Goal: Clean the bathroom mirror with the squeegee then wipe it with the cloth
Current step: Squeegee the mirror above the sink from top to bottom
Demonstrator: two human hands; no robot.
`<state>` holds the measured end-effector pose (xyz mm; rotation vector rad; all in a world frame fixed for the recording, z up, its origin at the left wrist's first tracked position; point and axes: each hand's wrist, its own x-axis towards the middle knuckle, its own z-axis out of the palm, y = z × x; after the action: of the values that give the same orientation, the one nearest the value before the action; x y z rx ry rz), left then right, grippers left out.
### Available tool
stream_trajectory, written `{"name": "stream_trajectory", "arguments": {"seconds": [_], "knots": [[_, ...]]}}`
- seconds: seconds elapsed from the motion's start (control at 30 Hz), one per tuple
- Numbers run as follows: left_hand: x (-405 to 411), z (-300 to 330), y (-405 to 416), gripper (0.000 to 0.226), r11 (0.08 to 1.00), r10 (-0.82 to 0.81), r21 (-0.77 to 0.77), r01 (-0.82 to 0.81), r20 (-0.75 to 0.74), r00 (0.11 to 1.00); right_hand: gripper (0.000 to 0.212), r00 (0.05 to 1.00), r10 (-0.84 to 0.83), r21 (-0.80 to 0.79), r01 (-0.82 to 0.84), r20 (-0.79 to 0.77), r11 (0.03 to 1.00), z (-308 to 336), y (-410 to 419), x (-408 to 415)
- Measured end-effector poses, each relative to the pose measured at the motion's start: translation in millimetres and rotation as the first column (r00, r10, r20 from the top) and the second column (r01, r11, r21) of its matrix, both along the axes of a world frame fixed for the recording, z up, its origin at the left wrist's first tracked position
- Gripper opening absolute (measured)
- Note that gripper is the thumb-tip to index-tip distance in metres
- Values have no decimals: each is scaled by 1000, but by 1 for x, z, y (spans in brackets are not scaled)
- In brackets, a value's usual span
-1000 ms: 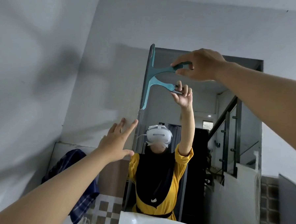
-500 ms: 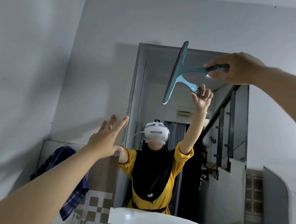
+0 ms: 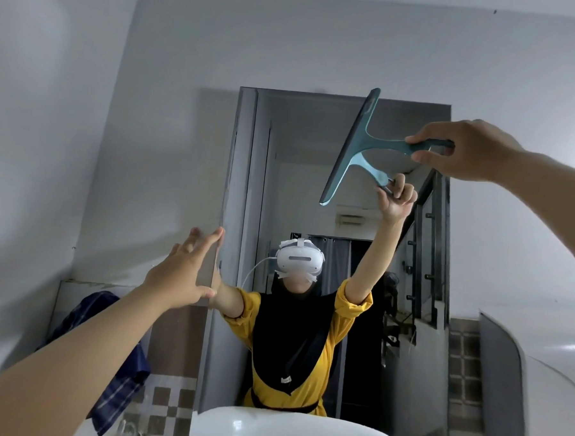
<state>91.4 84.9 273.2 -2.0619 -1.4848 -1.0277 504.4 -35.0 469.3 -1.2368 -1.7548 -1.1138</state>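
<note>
— The squeegee [image 3: 350, 144] slid rightward across the mirror [image 3: 302, 172], toward its top right corner!
— Right hand [image 3: 463, 150] pinched its handle. Left hand [image 3: 183, 275], fingers spread, hovered by the mirror's left edge.

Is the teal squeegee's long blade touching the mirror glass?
Touching, it seems. In the head view, the teal plastic squeegee in the right hand meets its own reflection along the blade edge on the rectangular wall mirror, with no gap between them.
</note>
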Motion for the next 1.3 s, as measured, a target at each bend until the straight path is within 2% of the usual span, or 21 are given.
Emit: {"name": "stream_trajectory", "arguments": {"seconds": [0.53,0.77,0.97,1.17,1.3], "knots": [[8,-4,5,117,999,37,10,-38,44,998,26,1000,-9,53,9,3,999,-9,-5,21],[13,-4,7,118,996,91,-11,-90,45,995,23,994,-59,53,64,-92,997,-20,-27,73],[14,-4,10,118,988,150,-35,-148,56,987,25,987,-92,17,95,-130,995,-39,-23,74],[13,-3,9,119,985,157,-84,-151,67,985,25,938,6,-42,-22,-346,999,-84,-10,28],[14,-2,6,117,983,167,-85,-163,50,985,18,785,145,-13,-192,-602,981,-114,1,-27]]}}
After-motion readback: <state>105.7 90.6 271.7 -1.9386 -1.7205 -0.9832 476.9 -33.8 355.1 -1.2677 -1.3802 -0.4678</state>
